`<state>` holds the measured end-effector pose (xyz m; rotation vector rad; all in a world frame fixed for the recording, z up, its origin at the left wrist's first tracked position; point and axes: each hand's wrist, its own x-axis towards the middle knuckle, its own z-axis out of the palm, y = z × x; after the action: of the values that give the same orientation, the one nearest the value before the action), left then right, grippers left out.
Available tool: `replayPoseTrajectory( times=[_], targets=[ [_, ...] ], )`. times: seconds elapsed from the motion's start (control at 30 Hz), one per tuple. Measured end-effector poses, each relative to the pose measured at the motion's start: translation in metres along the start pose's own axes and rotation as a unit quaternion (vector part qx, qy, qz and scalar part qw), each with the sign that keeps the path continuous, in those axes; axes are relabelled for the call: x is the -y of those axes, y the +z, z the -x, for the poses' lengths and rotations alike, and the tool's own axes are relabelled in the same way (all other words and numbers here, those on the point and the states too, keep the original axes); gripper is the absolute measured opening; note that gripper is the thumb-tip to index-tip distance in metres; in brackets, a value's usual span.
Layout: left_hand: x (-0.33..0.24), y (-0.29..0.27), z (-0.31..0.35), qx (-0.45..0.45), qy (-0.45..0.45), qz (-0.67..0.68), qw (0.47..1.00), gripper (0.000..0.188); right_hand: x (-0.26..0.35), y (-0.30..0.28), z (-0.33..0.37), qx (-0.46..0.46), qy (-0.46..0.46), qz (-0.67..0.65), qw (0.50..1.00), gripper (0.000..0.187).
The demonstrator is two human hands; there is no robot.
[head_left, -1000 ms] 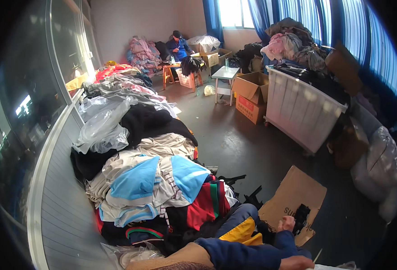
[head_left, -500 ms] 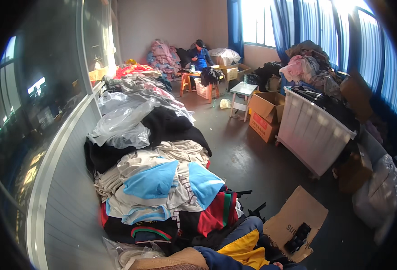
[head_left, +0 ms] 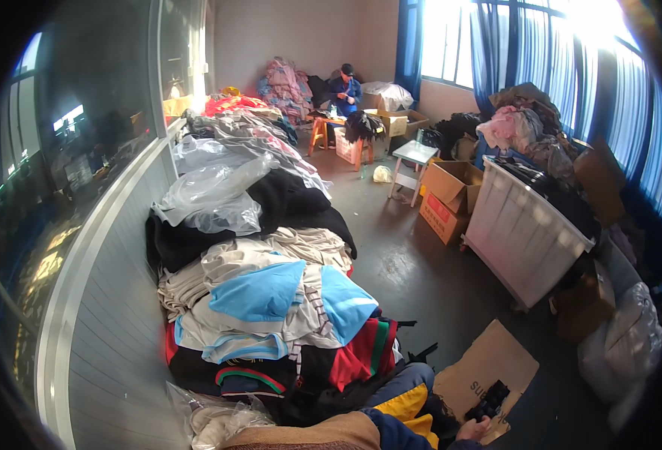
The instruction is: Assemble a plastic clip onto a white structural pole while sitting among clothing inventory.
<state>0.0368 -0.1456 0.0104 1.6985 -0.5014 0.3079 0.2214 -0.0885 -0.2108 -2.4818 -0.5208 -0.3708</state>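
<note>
My right hand (head_left: 473, 430) shows at the lower edge, right of centre, with fingers closed at the near end of a small, dark, lumpy black object (head_left: 488, 401). What that object is, I cannot make out. It lies on a flat piece of brown cardboard (head_left: 505, 356) on the floor. My left hand is out of view. Navy and yellow cloth (head_left: 409, 405) and a brown cloth (head_left: 308, 433) fill the bottom beside my right hand. Ahead lies a pile of light blue and cream garments (head_left: 259, 291), over black, red and green ones (head_left: 361, 356).
Clear plastic bags (head_left: 214, 199) lie on the long clothes heap along the left wall panel (head_left: 113, 315). At right stand a white bin (head_left: 522, 232), an open carton (head_left: 447, 199) and a small white table (head_left: 415, 152). A person (head_left: 346, 91) in blue is at the back.
My right hand has come further into view and reached the black object. The whole view has shifted slightly. The person at the back holds their hands higher.
</note>
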Motion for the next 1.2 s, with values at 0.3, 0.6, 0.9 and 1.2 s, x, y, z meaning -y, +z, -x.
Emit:
replayPoseTrajectory(
  times=[0.3,0.6,0.9,1.2],
  targets=[
    [-0.007,-0.055,-0.038,-0.19,0.163,-0.403,0.881,0.015,-0.067,-0.113,-0.161,-0.182,0.251,0.029,0.95,0.018],
    [-0.015,-0.006,-0.022,-0.161,-0.119,0.201,0.959,0.017,-0.116,-0.17,-0.243,0.183,-0.098,0.656,0.725,0.011],
    [-0.067,-0.019,-0.034,-0.143,0.067,-0.084,0.984,0.02,-0.023,-0.172,-0.21,-0.269,-0.019,0.103,0.957,0.032],
    [-0.087,0.012,-0.045,-0.249,0.082,-0.148,0.954,0.008,0.069,-0.121,-0.13,-0.092,-0.316,0.175,0.928,0.029]
  ],
)
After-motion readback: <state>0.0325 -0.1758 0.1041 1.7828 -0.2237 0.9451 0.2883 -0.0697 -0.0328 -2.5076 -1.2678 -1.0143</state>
